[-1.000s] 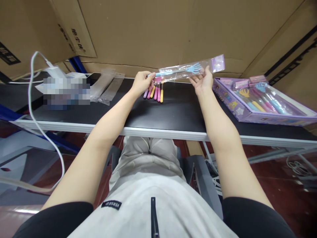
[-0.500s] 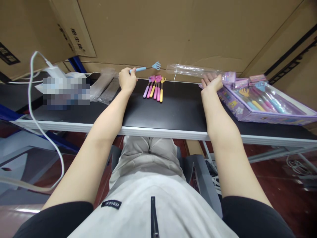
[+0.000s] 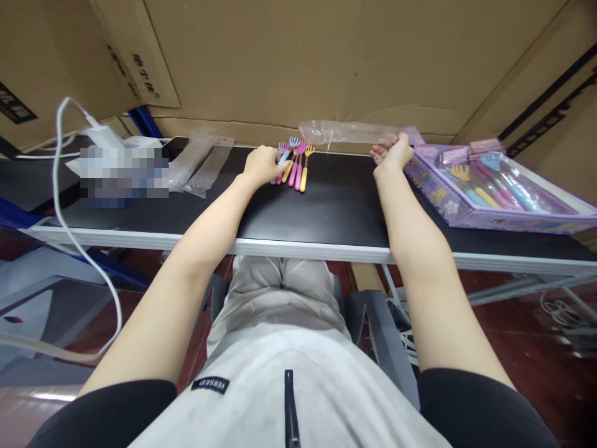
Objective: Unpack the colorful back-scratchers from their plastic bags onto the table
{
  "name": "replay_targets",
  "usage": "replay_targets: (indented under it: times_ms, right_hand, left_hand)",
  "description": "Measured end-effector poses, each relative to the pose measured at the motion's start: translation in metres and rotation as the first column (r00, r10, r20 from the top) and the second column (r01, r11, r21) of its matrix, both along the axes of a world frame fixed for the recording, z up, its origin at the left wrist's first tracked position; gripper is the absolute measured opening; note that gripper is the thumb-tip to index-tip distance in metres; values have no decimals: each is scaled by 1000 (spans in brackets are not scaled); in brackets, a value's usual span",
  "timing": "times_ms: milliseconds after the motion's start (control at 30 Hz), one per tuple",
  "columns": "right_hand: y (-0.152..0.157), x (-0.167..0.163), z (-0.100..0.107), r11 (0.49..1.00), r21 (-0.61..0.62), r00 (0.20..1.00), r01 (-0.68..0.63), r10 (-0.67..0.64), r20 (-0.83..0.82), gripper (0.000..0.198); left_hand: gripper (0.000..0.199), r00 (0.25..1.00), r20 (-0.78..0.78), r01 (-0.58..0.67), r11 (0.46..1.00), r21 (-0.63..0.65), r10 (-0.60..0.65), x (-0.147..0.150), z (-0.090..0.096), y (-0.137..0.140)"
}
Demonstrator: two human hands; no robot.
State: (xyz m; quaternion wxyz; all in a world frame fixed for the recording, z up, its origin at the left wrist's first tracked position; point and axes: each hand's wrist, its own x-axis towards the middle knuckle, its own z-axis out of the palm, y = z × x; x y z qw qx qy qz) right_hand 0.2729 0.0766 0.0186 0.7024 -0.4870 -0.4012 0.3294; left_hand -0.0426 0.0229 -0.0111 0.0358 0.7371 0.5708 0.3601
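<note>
Over the row of back scratchers (image 3: 297,173), my left hand (image 3: 262,165) grips a blue back scratcher (image 3: 293,142) by its handle. Its small hand-shaped head points away from me and overlaps the heads of the pink, purple and yellow ones. Several scratchers lie side by side on the black table, handles towards me. At the right, my right hand (image 3: 392,153) is closed on the end of a clear plastic sleeve (image 3: 345,132), which stretches left along the table's back edge. Part of that sleeve is hidden by the fingers.
A purple display box (image 3: 466,214) with wrapped scratchers stands at the right, close to my right forearm. More clear sleeves (image 3: 205,168) lie at the left, beside a blurred-out item and a white cable (image 3: 60,168). Cardboard (image 3: 289,62) walls the back of the table (image 3: 321,214).
My left hand has brought the blue back scratcher down and right, onto the row. My right hand has curled its fingers, and the clear sleeve has shifted slightly left.
</note>
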Motion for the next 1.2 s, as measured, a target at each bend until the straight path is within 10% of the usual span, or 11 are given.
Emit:
replay_targets:
  times_ms: [333, 667, 1000, 1200]
  right_hand:
    - [-9, -18, 6, 993, -104, 992, 59, -70, -107, 39]
    - [-54, -84, 2, 939, -174, 955, -295, 297, -18, 37]
    - [-91, -124, -10, 767, -276, 800, -579, 599, -11, 49]
    - [-82, -119, -12, 881, -110, 886, -461, 463, -6, 42]
  left_hand:
    - [28, 974, -221, 43, 997, -69, -57, 7, -7, -4]
    - [38, 938, 324, 126, 992, 21, -126, 17, -6, 7]
    - [42, 771, 579, 301, 953, 36, -265, 40, 0, -10]
    - [33, 740, 632, 287, 958, 14, -231, 38, 5, -11]
